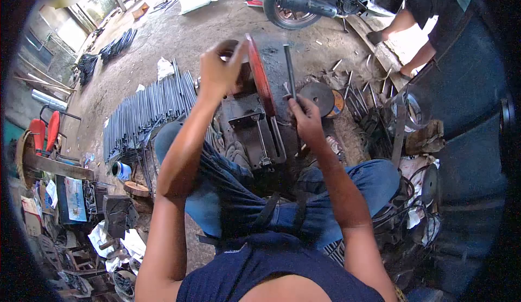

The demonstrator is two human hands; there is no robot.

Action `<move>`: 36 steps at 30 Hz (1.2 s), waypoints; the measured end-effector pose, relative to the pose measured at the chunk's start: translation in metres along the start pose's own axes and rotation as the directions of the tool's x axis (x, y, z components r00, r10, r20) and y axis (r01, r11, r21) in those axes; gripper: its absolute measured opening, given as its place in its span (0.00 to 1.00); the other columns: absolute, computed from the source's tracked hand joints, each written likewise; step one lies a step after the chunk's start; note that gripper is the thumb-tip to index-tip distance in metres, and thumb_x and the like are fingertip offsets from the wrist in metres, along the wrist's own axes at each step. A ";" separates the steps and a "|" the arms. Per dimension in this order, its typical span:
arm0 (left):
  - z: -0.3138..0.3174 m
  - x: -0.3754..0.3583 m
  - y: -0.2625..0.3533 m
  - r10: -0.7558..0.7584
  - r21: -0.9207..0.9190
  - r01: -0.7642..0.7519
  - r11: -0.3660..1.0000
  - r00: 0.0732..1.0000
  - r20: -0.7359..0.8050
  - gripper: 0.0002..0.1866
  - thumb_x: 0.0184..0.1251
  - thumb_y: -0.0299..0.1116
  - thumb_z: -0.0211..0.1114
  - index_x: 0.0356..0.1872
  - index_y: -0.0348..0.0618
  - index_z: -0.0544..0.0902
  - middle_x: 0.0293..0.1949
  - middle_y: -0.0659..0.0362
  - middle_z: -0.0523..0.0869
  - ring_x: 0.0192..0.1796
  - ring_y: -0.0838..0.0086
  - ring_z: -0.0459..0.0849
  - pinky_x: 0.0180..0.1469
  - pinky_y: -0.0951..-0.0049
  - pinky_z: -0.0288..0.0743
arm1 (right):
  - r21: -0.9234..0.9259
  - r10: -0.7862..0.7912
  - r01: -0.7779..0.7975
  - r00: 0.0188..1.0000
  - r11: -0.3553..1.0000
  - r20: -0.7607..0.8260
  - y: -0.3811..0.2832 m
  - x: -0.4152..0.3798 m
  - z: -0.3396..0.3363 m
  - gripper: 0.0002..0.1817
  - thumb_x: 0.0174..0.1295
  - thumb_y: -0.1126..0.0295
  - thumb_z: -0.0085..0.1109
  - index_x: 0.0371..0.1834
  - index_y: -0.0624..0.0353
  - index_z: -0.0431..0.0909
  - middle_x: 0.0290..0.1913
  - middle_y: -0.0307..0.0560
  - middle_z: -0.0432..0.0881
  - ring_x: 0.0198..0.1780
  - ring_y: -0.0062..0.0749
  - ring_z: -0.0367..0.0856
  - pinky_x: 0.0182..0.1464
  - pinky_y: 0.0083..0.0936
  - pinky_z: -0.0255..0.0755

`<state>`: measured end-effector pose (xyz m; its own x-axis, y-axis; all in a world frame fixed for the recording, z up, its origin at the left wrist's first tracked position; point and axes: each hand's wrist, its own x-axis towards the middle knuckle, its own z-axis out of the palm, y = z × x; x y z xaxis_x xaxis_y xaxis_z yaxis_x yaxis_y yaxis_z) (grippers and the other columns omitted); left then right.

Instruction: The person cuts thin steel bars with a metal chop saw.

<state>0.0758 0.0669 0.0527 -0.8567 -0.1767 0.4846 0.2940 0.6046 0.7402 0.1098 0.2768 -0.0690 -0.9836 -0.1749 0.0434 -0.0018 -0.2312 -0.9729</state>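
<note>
Left hand (218, 73) gripped the chop saw (255, 112) handle, fingers curled around it; right hand (305, 118) pinched a dark metal rod (290, 69) beside the red blade (259, 75)

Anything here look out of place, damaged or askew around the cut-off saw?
Metal offcuts lie strewn on the ground right of the cut-off saw, with loose discs beside them. The left hand grips the saw's handle; the right hand holds a rod.
</note>
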 end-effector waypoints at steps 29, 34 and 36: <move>0.009 0.029 -0.069 -0.648 -0.226 0.782 0.581 0.612 0.453 0.28 0.63 0.50 0.62 0.57 0.40 0.75 0.46 0.55 0.83 0.44 0.67 0.84 0.46 0.65 0.82 | -0.649 0.213 -0.206 0.975 0.733 -0.069 0.114 0.064 -0.122 0.26 0.67 0.50 0.53 0.33 0.68 0.81 0.26 0.62 0.81 0.32 0.49 0.83 0.38 0.40 0.73; 0.005 0.032 -0.116 -0.616 -0.322 0.771 0.550 0.634 0.467 0.29 0.71 0.54 0.53 0.62 0.40 0.71 0.47 0.53 0.83 0.45 0.64 0.84 0.45 0.60 0.82 | -0.652 0.356 -0.345 0.926 0.675 -0.122 0.142 0.064 -0.111 0.28 0.67 0.49 0.52 0.33 0.71 0.80 0.26 0.57 0.80 0.33 0.43 0.79 0.38 0.39 0.71; -0.002 0.036 -0.130 -0.631 -0.302 0.799 0.520 0.598 0.494 0.30 0.71 0.54 0.52 0.62 0.39 0.71 0.47 0.53 0.83 0.44 0.64 0.84 0.46 0.60 0.82 | -0.690 0.384 -0.334 0.919 0.642 -0.088 0.144 0.063 -0.106 0.28 0.69 0.51 0.51 0.35 0.72 0.79 0.21 0.50 0.77 0.28 0.32 0.77 0.35 0.38 0.70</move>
<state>0.0080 -0.0197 -0.0251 -0.9072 -0.1033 -0.4079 -0.4035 -0.0615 0.9129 0.0287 0.3343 -0.2307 -0.9206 -0.1656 -0.3536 0.2030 0.5706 -0.7957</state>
